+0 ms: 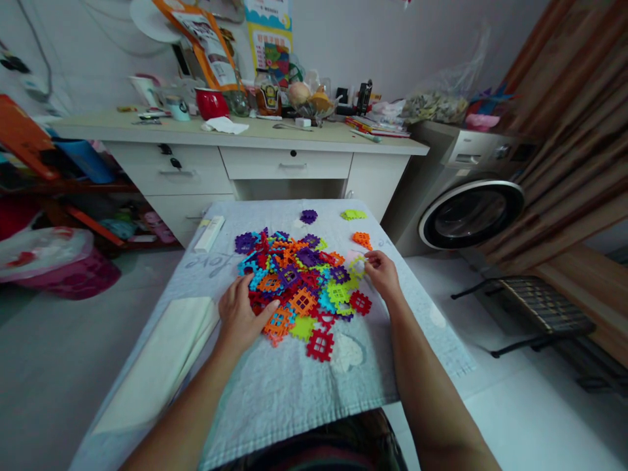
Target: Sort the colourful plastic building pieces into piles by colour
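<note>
A heap of flat plastic interlocking tiles [299, 281] in red, orange, purple, blue and lime lies on a small table covered with a pale blue towel [294, 379]. My left hand [240, 314] rests flat on the heap's left edge, fingers spread over blue and orange tiles. My right hand [383, 275] is at the heap's right edge, its fingers pinched on a pale yellow-green tile [357, 266]. A red tile [320, 345] lies loose at the near edge. A purple tile [309, 216], a lime tile [353, 214] and an orange tile [362, 239] lie apart at the far side.
A white folded cloth [161, 360] lies on the table's left side and a white box [209, 233] at the far left. Behind stands a cluttered cream desk [235, 140]. A washing machine [471, 196] is at right, wooden boards [574, 131] beyond, a pink basin [59, 268] at left.
</note>
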